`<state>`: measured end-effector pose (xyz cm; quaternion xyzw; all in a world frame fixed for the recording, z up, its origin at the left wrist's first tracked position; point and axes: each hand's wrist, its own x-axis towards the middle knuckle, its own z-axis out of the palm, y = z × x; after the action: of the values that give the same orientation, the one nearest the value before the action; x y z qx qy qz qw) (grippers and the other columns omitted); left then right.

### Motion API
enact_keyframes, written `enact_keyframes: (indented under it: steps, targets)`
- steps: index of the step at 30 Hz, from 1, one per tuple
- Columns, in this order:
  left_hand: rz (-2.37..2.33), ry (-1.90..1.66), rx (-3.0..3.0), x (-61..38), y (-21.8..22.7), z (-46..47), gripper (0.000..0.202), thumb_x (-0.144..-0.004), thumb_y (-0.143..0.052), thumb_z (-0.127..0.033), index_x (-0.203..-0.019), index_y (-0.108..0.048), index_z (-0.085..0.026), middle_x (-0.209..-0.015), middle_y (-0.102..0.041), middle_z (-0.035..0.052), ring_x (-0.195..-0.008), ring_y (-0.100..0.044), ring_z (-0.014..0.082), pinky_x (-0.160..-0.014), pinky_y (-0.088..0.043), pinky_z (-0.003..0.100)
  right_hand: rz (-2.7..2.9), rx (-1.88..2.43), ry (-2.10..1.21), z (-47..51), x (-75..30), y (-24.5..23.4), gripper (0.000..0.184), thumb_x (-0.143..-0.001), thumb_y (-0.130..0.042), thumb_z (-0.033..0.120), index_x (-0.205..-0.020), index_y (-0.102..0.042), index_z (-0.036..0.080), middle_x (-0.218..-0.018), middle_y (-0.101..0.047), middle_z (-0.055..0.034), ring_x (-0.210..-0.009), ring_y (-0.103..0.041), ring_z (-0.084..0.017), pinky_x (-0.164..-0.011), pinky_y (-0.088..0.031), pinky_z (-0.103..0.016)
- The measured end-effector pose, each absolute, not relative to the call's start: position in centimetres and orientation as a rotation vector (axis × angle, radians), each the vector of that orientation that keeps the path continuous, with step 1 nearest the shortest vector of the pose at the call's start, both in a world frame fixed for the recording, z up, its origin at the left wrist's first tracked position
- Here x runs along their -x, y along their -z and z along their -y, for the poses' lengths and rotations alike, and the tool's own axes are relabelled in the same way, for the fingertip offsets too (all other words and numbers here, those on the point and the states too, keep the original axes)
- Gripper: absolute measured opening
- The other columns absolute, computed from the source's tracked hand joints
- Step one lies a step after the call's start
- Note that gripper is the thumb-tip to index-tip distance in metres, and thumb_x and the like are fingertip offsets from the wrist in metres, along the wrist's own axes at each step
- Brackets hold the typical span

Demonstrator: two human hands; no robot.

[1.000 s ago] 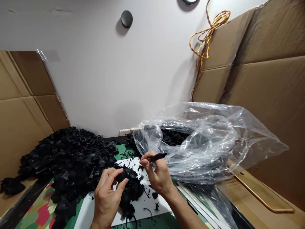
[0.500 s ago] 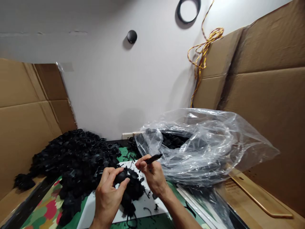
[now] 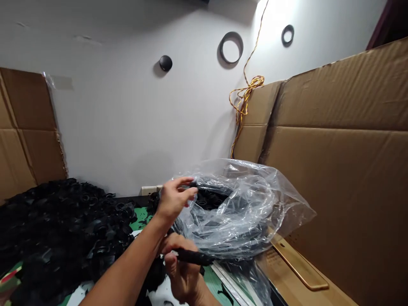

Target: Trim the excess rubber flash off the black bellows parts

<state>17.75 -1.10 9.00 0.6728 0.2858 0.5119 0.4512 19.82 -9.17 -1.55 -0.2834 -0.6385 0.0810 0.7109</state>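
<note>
My left hand (image 3: 175, 197) reaches over the near left side of a clear plastic bag (image 3: 242, 229). A small black part (image 3: 193, 184) shows between its thumb and fingertips, slightly blurred. Inside the bag's opening lie black ring-shaped parts (image 3: 208, 199). Below the left forearm, my right hand (image 3: 185, 270) is closed around a dark pen-like tool (image 3: 194, 257), its end pointing right. A white sheet (image 3: 162, 293) lies under the hands, mostly hidden by the arms, with black pieces (image 3: 156, 274) on it.
A large heap of black parts (image 3: 63, 229) spreads over the left of the green surface (image 3: 140, 217). Cardboard panels stand at left (image 3: 35, 140) and right (image 3: 338, 170). Yellow twisted wire (image 3: 244, 97) hangs by the wall. A gold-coloured tray (image 3: 299, 265) lies at the right.
My left hand has moved from the black parts over the white sheet up to the bag. My right hand, still holding the tool, is lower. The view has turned right.
</note>
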Motion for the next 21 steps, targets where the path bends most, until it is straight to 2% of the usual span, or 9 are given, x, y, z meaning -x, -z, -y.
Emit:
enact_keyframes:
  steps: [3, 4, 8, 10, 13, 16, 21]
  targets:
    - [-0.717, -1.114, -1.784, -20.8, -8.6, -0.7, 0.035, -0.049, -0.073, -0.003, -0.081, -0.076, -0.016, -0.067, -0.071, 0.0015, -0.054, -0.062, 0.0140, -0.046, -0.046, 0.021, 1.285, 0.615, -0.179, 9.2, -21.0, 1.3, 0.023, -0.097, -0.038, 0.037, -0.086, -0.052, 0.022, -0.077, -0.064, -0.0053, -0.070, -0.064, -0.019, -0.063, -0.051, -0.034]
    - [-0.734, -1.079, -1.810, -21.2, -8.3, -1.3, 0.035, -0.049, -0.072, -0.001, -0.080, -0.076, -0.016, -0.064, -0.070, 0.0010, -0.055, -0.062, 0.0146, -0.048, -0.047, 0.022, 1.228, 0.627, -0.159, 9.1, -21.4, 1.2, 0.022, -0.097, -0.038, 0.036, -0.086, -0.052, 0.023, -0.078, -0.064, -0.0049, -0.069, -0.064, -0.019, -0.062, -0.052, -0.034]
    - [-0.807, -1.032, -1.881, -18.8, -6.6, -2.2, 0.028, -0.069, -0.065, -0.016, -0.095, -0.073, -0.016, -0.081, -0.073, 0.0045, -0.065, -0.064, 0.0145, -0.052, -0.049, 0.023, 1.141, 0.735, -0.135, 8.8, -23.1, 0.8, 0.024, -0.097, -0.039, 0.037, -0.088, -0.055, 0.022, -0.086, -0.063, -0.0057, -0.071, -0.064, -0.019, -0.063, -0.053, -0.035]
    - [-0.871, -0.998, -1.937, -16.0, -5.8, -1.9, 0.023, -0.075, -0.059, -0.023, -0.092, -0.073, -0.014, -0.078, -0.072, 0.0050, -0.061, -0.063, 0.0141, -0.050, -0.047, 0.023, 1.141, 0.753, -0.166, 8.6, -23.6, 0.8, 0.025, -0.097, -0.040, 0.039, -0.089, -0.057, 0.022, -0.092, -0.063, -0.0065, -0.076, -0.065, -0.020, -0.066, -0.052, -0.037]
    - [-0.961, -0.851, -2.096, -11.6, -4.6, -0.8, 0.014, -0.071, -0.059, -0.022, -0.064, -0.071, -0.018, -0.054, -0.064, -0.0007, -0.048, -0.056, 0.0132, -0.048, -0.041, 0.023, 1.161, 0.795, -0.196, 8.5, -23.9, 0.9, 0.029, -0.096, -0.039, 0.044, -0.091, -0.059, 0.022, -0.096, -0.064, -0.0081, -0.089, -0.063, -0.024, -0.073, -0.051, -0.040]
    - [-1.001, -0.658, -2.264, -8.5, -3.3, 0.8, 0.015, -0.062, -0.063, -0.015, -0.049, -0.065, -0.022, -0.048, -0.062, -0.0031, -0.049, -0.055, 0.0144, -0.051, -0.038, 0.024, 1.196, 0.870, -0.156, 8.4, -23.7, 0.8, 0.037, -0.095, -0.037, 0.050, -0.088, -0.060, 0.023, -0.097, -0.064, -0.0082, -0.097, -0.059, -0.025, -0.083, -0.047, -0.044]
    - [-1.102, -0.517, -2.418, -6.9, -1.5, 3.1, 0.013, -0.068, -0.063, -0.016, -0.062, -0.069, -0.025, -0.065, -0.068, 0.0008, -0.064, -0.059, 0.0194, -0.060, -0.037, 0.028, 1.251, 0.916, -0.123, 8.4, -23.4, 0.4, 0.043, -0.094, -0.035, 0.056, -0.086, -0.062, 0.023, -0.099, -0.062, -0.0078, -0.103, -0.055, -0.026, -0.092, -0.042, -0.046]
